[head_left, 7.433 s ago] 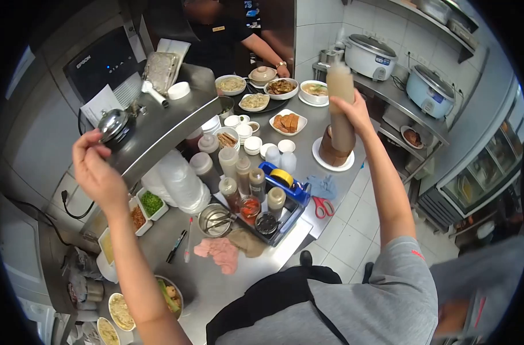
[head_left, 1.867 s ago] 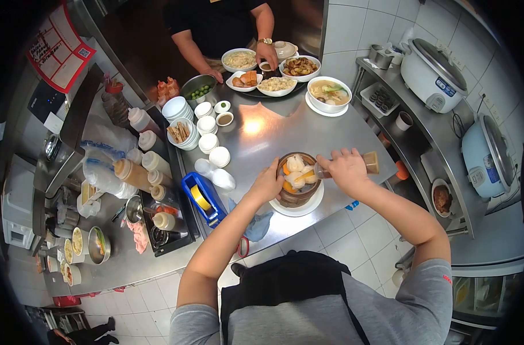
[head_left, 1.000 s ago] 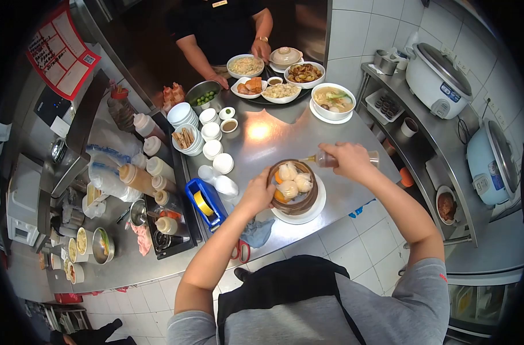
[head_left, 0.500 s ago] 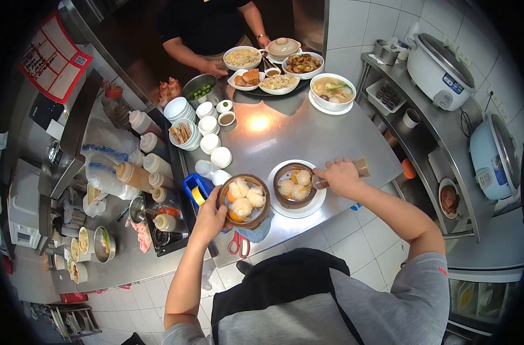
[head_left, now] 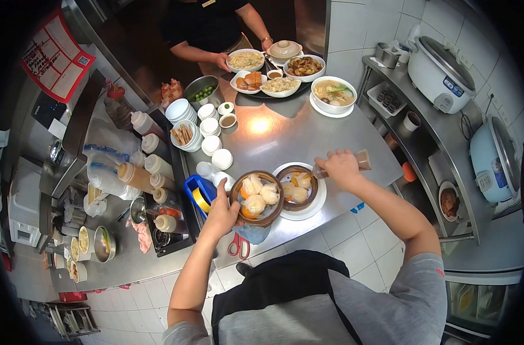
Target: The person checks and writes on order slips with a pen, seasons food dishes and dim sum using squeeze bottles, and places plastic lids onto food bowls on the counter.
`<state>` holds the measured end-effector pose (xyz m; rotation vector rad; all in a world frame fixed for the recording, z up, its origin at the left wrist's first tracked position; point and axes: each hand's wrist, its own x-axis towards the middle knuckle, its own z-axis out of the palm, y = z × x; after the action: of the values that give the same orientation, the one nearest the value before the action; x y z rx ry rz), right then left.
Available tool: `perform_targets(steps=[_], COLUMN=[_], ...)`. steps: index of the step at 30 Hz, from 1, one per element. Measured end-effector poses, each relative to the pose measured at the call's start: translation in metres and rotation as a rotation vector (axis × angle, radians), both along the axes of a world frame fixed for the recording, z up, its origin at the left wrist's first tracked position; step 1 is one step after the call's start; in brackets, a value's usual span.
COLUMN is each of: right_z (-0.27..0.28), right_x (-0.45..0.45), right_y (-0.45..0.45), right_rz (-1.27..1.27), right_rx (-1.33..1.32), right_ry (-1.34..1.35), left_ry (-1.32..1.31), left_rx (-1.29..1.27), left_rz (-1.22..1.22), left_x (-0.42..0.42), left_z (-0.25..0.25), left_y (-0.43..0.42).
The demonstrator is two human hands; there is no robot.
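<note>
My left hand grips the left rim of a round bamboo steamer basket holding several pale dumplings and bits of orange garnish. The basket is raised near the table's front edge. Just right of it, a second bamboo steamer basket with dumplings and orange garnish sits on a white plate; the held basket overlaps its left side in view. In my right hand is a clear, brownish bottle, lying nearly sideways, one end beside the second basket's upper right rim. Its contents are unclear.
Across the steel table, a person touches a bowl of rice on a loaded tray. A soup bowl stands right. Stacked small bowls, a blue tape dispenser and red scissors are left.
My left hand has moved right with its steamer basket, up against the second one in view. The bottle has shifted slightly up, away from the second basket's dumplings. The person opposite has raised a hand to the rice bowl.
</note>
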<state>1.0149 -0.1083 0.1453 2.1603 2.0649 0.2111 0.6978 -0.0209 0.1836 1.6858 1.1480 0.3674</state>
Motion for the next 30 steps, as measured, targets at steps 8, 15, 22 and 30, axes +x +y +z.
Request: perform_targets(steps=[8,15,22,30], right_z=[0.016,0.023,0.078,0.141], right_x=[0.035,0.045,-0.010,-0.172], right_y=[-0.028,-0.066,-0.034,0.065], right_rz=[-0.218,-0.297,-0.036,0.587], right_rx=[0.072,0.229,0.361,0.109], right_ry=[0.692,1.105,1.889,2.267], left_ry=[-0.057,-0.004,0.101,-0.058], left_rx=[-0.061,-0.025,0.233,-0.193], left_rz=[-0.111,-0.163,-0.222,-0.471], left_x=[0.063,0.099,0.074,-0.071], left_z=[-0.012,-0.046,-0.058,0.017], left_y=[0.007,0.010,0.008,-0.036])
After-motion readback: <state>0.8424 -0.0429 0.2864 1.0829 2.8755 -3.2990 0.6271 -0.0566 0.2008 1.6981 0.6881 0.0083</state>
